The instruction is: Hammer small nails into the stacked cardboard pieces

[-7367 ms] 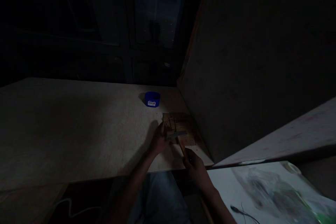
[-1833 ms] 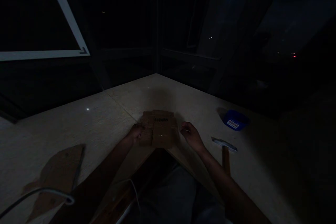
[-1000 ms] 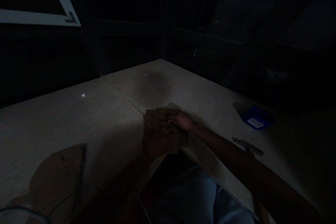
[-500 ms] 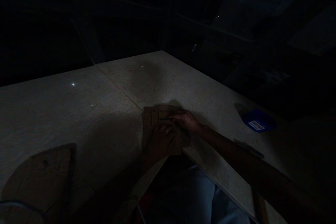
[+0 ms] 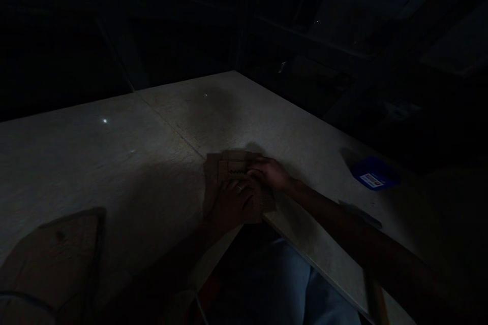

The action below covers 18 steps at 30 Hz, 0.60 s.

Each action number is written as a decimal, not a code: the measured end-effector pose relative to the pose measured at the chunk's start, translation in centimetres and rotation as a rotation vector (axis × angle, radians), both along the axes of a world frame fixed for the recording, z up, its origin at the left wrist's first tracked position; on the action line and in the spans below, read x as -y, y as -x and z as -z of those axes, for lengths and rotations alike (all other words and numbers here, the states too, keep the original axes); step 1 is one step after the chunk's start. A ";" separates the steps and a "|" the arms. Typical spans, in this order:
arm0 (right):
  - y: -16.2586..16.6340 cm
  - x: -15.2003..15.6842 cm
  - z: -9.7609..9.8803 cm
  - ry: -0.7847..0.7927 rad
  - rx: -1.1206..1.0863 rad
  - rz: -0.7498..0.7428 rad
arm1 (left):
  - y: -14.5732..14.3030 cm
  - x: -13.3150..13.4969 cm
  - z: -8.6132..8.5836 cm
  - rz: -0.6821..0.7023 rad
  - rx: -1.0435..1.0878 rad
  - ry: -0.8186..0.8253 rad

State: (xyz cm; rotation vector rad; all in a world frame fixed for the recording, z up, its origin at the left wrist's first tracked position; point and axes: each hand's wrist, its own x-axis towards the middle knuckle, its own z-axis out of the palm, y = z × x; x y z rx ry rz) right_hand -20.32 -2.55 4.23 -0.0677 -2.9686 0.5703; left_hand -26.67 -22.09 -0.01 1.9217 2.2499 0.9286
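The picture is very dark. A brown piece of what looks like cardboard (image 5: 212,177) lies at the near corner of the table, with a smaller strip (image 5: 223,167) on it that bears a dark zigzag line (image 5: 237,171). My left hand (image 5: 233,202) rests flat on the cardboard just below the line, fingers stretched out and a ring showing. At the right end of the zigzag is my right hand (image 5: 272,173), its fingers curled and pressed together. Whatever they may hold is hidden in the gloom.
A blue container (image 5: 375,172) with a white label stands on the pale table (image 5: 282,111) to the right. Nearer lies a flat dark object (image 5: 360,213). A brown board-like piece (image 5: 53,259) sits at the lower left, with a cable (image 5: 28,294) across it.
The view has shifted slightly. My right hand stays at the zigzag line with barely any movement, and my left hand remains flat on the cardboard.
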 end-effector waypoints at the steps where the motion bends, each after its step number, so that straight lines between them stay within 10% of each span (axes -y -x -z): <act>1: 0.0 -0.1 0.0 0.005 0.003 -0.019 | 0.0 0.0 0.0 0.003 0.003 0.003; 10: -0.1 -1.1 -0.6 0.033 -0.018 -0.213 | 0.2 0.0 0.4 0.005 -0.009 0.004; 18: -0.5 -0.5 -0.6 0.219 -0.248 -0.028 | 0.2 -0.1 0.3 -0.003 -0.022 -0.002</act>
